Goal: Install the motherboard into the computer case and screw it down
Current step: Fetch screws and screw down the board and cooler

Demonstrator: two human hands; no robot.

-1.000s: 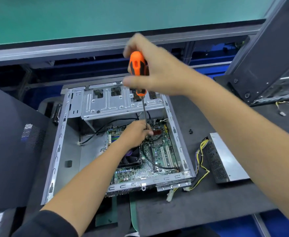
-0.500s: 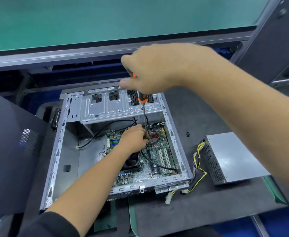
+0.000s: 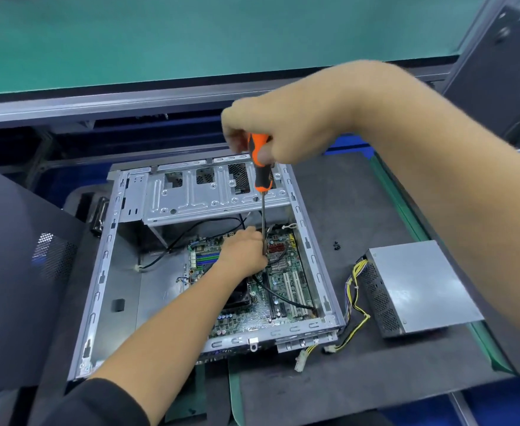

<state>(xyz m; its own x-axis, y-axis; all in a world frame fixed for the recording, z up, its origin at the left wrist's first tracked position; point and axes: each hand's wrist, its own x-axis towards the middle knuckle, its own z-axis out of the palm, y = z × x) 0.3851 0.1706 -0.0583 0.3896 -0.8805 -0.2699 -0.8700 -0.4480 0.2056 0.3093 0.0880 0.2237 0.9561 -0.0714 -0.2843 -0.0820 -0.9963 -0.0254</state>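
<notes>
**Green board down in the open metal box**

We see a green motherboard (image 3: 286, 290) with white slots and small parts lying flat on the floor of a silver metal computer case (image 3: 105, 272). The case lies on its side with the top open. An orange and black screwdriver (image 3: 262, 176) stands upright over the board, with its thin metal tip down near the board's far end.

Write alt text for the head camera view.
A person's right hand grips an orange screwdriver, its tip down on the motherboard inside the open computer case, while the left hand steadies the shaft. A power supply lies beside the case.
</notes>
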